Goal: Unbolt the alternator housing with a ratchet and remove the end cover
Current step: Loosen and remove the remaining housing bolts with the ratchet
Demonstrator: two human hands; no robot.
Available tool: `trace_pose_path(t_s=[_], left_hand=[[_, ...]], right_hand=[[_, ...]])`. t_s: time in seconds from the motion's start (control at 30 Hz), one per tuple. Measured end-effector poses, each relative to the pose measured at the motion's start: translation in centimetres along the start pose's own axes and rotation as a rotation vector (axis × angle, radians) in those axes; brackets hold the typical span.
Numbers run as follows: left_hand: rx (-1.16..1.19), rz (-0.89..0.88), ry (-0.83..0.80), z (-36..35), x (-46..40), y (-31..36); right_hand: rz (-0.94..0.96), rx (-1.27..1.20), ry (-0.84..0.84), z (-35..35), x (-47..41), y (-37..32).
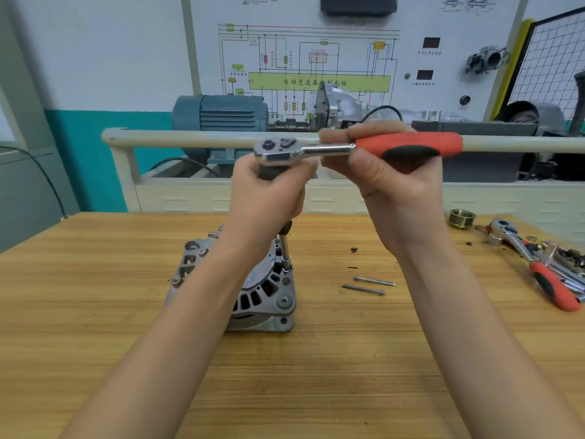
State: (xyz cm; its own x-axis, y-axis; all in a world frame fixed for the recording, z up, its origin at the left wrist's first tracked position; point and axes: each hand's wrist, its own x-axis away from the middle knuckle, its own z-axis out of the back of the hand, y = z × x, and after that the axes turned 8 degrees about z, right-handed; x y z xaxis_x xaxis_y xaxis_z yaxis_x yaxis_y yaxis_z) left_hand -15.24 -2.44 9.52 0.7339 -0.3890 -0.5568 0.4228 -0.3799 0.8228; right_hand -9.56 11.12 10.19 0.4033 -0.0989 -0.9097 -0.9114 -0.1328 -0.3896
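Observation:
The grey alternator (pixel 262 296) stands on the wooden table (pixel 95 312), its slotted end cover facing up. A ratchet (pixel 348 148) with a chrome head and red-and-black handle is held level above it. From its head an extension bar (pixel 285 248) runs down to a socket seated at the housing's upper right edge. My left hand (pixel 269 198) grips the dark upper part of the extension just under the ratchet head. My right hand (pixel 389 185) grips the ratchet's handle near the chrome neck. Two long bolts (pixel 368 285) lie on the table right of the alternator.
A brass-coloured pulley (pixel 460 218) sits at the table's far right. Beside it lie a second red-handled ratchet (pixel 538 264) and several loose tools. Behind the table stands a rail, a blue motor (pixel 221 114) and a wiring-diagram panel.

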Motion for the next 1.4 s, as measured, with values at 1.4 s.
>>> trace_pose_path(t_s=[1.4], left_hand=[[-0.085, 0.044, -0.328, 1.3, -0.1, -0.2]], right_hand=[[-0.23, -0.289, 0.141, 0.1, -0.2, 0.1]])
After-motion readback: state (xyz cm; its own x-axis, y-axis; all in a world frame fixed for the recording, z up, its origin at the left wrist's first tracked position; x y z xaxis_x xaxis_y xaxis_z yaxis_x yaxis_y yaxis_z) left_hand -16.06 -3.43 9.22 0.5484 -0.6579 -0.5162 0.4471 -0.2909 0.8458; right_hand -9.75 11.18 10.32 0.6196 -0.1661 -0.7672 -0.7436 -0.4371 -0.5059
